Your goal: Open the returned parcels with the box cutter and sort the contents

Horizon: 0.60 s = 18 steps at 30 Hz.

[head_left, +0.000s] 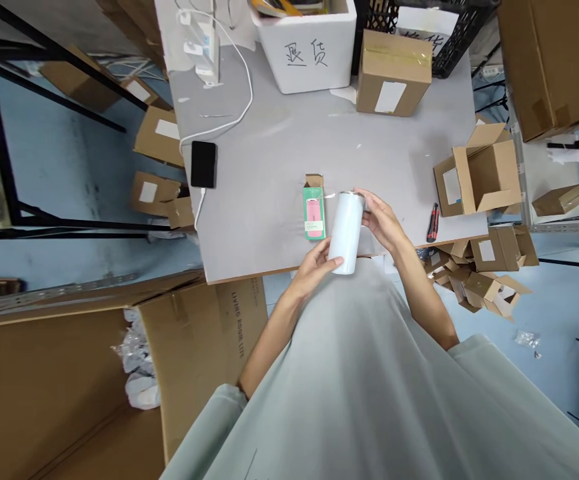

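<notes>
A white cylindrical tumbler [346, 232] is held over the near edge of the grey table [279, 153]. My left hand [314, 263] grips its lower end, fingers wrapped round it. My right hand [382, 220] clasps its upper end near the rim. Just left of the tumbler a small green and pink product box [314, 212] lies flat on the table with its top flap open.
A black phone [204, 164] on a white cable lies at the table's left. A white foam box [309, 43] and a sealed carton [392, 73] stand at the back. An open carton [479, 175] and a red cutter [433, 223] sit at the right. Cartons litter the floor.
</notes>
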Tool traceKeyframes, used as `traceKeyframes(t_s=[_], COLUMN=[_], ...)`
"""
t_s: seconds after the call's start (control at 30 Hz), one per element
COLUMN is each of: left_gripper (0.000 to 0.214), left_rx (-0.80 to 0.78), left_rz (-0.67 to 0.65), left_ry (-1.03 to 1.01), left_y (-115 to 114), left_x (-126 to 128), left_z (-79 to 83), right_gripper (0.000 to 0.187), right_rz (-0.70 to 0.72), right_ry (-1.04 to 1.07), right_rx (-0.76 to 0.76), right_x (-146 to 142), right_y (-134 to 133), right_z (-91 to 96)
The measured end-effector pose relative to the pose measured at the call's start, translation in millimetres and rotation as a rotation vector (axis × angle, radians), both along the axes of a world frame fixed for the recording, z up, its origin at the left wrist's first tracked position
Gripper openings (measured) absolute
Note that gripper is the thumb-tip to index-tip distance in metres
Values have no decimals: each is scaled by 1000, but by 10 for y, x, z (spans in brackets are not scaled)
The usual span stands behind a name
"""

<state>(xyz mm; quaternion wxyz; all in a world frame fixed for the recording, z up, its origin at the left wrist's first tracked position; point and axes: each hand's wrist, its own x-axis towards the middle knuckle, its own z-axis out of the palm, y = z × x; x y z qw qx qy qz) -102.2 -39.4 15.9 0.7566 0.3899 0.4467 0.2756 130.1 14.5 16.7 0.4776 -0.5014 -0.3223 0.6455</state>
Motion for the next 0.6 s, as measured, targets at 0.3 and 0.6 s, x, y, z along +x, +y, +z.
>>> traceKeyframes(t_s=[0.3,0.6], left_gripper=[73,73], left_rx=[-286,-59], left_rz=[-61,30], left_ry=[-251,137], left_y=[-104,-277], left_x=[239,571], left_z=[77,-7], right_gripper=[79,66], right_rz=[187,114], right_ry=[121,66], right_rx=[35,-77], right_x=[262,365], right_y=[-57,-52], right_z=[-117,-194])
